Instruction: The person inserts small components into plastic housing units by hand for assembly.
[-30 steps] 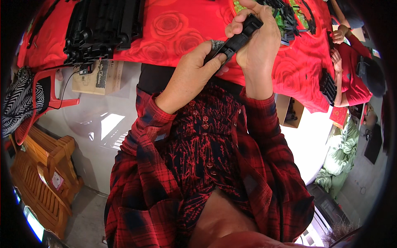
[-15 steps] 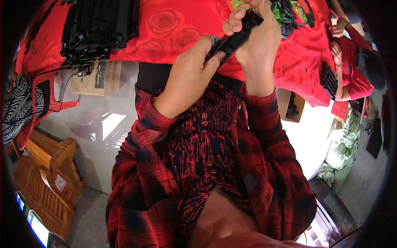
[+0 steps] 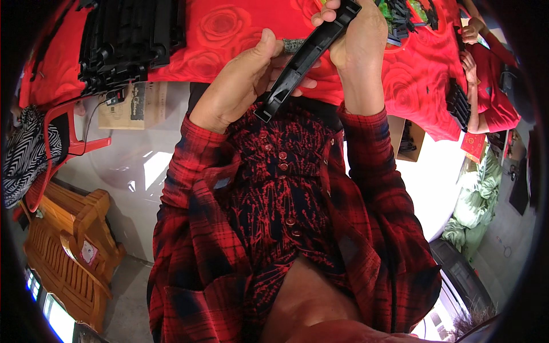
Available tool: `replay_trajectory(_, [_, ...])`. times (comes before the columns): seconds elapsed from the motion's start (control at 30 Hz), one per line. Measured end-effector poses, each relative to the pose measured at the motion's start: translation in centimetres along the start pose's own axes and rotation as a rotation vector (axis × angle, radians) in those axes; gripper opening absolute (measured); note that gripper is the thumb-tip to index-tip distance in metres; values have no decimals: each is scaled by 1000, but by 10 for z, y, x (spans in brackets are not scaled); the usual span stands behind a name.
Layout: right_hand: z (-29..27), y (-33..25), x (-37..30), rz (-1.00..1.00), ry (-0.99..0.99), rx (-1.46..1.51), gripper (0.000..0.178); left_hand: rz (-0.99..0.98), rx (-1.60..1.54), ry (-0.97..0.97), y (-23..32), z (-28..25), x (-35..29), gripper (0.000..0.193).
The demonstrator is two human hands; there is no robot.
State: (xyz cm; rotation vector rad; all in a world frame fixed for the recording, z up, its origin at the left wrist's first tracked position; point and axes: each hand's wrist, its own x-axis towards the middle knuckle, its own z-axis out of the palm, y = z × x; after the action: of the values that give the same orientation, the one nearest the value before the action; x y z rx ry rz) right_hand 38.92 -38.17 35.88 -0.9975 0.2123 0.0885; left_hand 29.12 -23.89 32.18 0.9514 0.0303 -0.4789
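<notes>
A long black plastic strip with a channelled, ribbed face slants over the near edge of the table. My right hand is closed round its upper end, fingertips showing on the far side. My left hand is opened, thumb raised off the strip and fingers stretched out behind it. Whether those fingers touch the strip's back is hidden. One left finger wears a grey patterned cover. Beyond my right hand lie small dark and green pieces in a red container.
A red rose-patterned cloth covers the table. Stacked black plastic parts sit at the left. Cardboard boxes stand below. A red chair and wooden chair are at left. Another person's arm is near black parts at right.
My left hand has loosened from the strip, lifting its thumb and spreading its fingers behind it. The strip's lower end now shows. My right hand still holds the upper end.
</notes>
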Motion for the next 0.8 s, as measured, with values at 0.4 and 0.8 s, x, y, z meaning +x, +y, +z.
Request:
replay_trajectory(0.4, [0, -2, -1, -18, -46, 16, 39, 39, 53, -68, 6, -4, -7, 50])
replay_trajectory(0.8, [-3, -2, 1, -94, -185, 102, 42, 92, 321, 97, -16, -1, -6, 32])
